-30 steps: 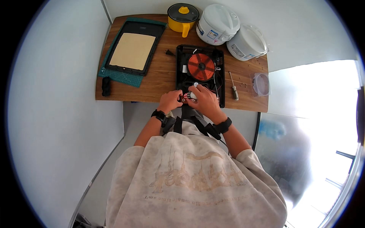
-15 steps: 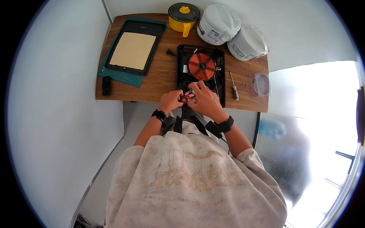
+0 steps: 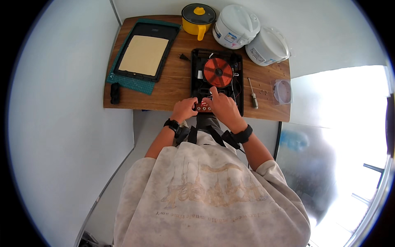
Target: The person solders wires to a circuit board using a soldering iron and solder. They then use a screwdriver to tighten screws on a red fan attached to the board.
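Observation:
A black induction cooker base (image 3: 196, 57) lies opened on the table, with a round reddish-orange coil (image 3: 218, 72) in its far half. At its near edge sits a small red circuit board (image 3: 203, 108) with a row of round buttons. My left hand (image 3: 184, 109) has its fingertips closed on the board's left end. Over the board's right side is my right hand (image 3: 224, 108), thumb and forefinger apart, the forefinger reaching toward the coil. The other fingers of my right hand are mostly hidden. Thin wires (image 3: 235, 84) run along the base's right side.
A screwdriver (image 3: 254, 99) lies right of the base, near small scattered screws (image 3: 263, 91) and a clear plastic container (image 3: 283, 91). Behind stand a yellow pot (image 3: 193, 28) and two white rice cookers (image 3: 236, 29) (image 3: 267, 47). Left is a cream panel in a black frame (image 3: 144, 55) on a green cutting mat (image 3: 140, 85).
My right hand has shifted its fingers, opening thumb from forefinger. The red board, tilted between both hands before, now lies flatter with its button row showing more. My left hand has barely moved.

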### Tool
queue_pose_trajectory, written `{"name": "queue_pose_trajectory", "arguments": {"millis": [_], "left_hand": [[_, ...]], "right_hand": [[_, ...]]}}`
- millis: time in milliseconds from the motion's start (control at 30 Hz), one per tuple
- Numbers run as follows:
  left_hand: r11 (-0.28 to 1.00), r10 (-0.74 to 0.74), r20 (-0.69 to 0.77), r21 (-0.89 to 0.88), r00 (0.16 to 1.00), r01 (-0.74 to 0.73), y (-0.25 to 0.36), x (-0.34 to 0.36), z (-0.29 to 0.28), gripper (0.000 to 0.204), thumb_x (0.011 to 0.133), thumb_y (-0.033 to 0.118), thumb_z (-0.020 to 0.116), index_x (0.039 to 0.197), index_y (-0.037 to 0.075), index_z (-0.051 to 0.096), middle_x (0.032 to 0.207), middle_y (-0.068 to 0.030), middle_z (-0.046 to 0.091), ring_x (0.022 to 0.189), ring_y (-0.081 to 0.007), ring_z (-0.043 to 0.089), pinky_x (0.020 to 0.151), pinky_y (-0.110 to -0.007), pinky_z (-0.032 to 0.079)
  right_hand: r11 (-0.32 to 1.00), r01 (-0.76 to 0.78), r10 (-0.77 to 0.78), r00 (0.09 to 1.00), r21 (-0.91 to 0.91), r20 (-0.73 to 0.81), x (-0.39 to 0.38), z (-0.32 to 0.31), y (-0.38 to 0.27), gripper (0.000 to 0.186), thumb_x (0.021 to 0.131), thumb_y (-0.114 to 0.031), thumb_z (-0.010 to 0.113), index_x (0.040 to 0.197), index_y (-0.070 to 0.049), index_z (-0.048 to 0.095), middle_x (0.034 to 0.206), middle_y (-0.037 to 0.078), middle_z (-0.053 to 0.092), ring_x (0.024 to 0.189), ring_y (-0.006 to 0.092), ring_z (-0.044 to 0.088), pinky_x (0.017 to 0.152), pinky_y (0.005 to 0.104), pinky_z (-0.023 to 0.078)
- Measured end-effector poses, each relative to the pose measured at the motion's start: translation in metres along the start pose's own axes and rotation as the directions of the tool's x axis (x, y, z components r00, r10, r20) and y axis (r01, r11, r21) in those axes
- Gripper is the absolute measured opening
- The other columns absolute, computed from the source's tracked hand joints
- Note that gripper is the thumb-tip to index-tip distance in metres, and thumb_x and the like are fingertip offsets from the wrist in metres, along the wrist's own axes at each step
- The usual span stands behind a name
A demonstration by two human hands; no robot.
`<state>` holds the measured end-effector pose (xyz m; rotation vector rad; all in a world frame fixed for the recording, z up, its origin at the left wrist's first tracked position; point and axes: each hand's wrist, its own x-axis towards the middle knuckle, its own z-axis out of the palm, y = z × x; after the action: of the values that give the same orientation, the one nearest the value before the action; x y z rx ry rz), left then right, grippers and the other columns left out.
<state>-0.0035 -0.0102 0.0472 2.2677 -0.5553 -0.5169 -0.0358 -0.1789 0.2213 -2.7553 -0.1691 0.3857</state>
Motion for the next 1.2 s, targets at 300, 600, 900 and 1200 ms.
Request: {"name": "queue_pose_trajectory", "arguments": {"millis": [300, 600, 900, 1200], "left_hand": [[1.0, -0.001, -0.005, 0.015, 1.0, 0.001, 0.003, 0.0, -0.001, 0.032, 0.068, 0.018, 0.079, 0.093, 0.013, 0.059, 0.078, -0.0022, 0.065, 0.079, -0.0266, 0.066, 0.065, -0.041, 0.05], [1.0, -0.011, 0.012, -0.015, 1.0, 0.011, 0.005, 0.0, -0.002, 0.031, 0.068, 0.017, 0.078, 0.092, 0.014, 0.058, 0.077, -0.002, 0.065, 0.077, -0.0266, 0.066, 0.063, -0.041, 0.05], [1.0, 0.003, 0.001, -0.012, 1.0, -0.003, 0.003, -0.001, -0.003, 0.03, 0.07, 0.02, 0.077, 0.093, 0.014, 0.059, 0.076, -0.0028, 0.064, 0.076, -0.0262, 0.065, 0.063, -0.04, 0.05], [1.0, -0.022, 0.014, -0.01, 1.0, 0.022, 0.001, 0.0, -0.001, 0.03, 0.069, 0.018, 0.078, 0.092, 0.014, 0.059, 0.078, -0.0018, 0.065, 0.078, -0.0259, 0.066, 0.064, -0.041, 0.05]], "right_hand": [[0.918, 0.288, -0.217, 0.941, 0.273, -0.261, -0.003, 0.026, 0.014, 0.034, 0.086, -0.016, 0.066, 0.113, -0.005, 0.049, 0.105, 0.019, 0.058, 0.096, 0.0388, 0.062, 0.077, 0.0462, 0.052], [0.979, 0.186, -0.165, 0.964, 0.082, -0.209, -0.003, 0.023, 0.019, 0.04, 0.086, -0.028, 0.07, 0.116, -0.009, 0.052, 0.102, 0.016, 0.059, 0.082, 0.0389, 0.066, 0.065, 0.0468, 0.053], [0.938, 0.25, -0.187, 0.948, 0.239, -0.257, 0.002, 0.028, 0.024, 0.037, 0.084, -0.01, 0.067, 0.118, -0.006, 0.052, 0.107, 0.017, 0.055, 0.1, 0.0394, 0.06, 0.079, 0.045, 0.052], [0.92, 0.296, -0.234, 0.941, 0.257, -0.244, 0.002, 0.024, 0.013, 0.037, 0.08, 0.001, 0.061, 0.115, -0.003, 0.051, 0.106, 0.018, 0.052, 0.103, 0.0389, 0.056, 0.086, 0.0439, 0.05]]}}
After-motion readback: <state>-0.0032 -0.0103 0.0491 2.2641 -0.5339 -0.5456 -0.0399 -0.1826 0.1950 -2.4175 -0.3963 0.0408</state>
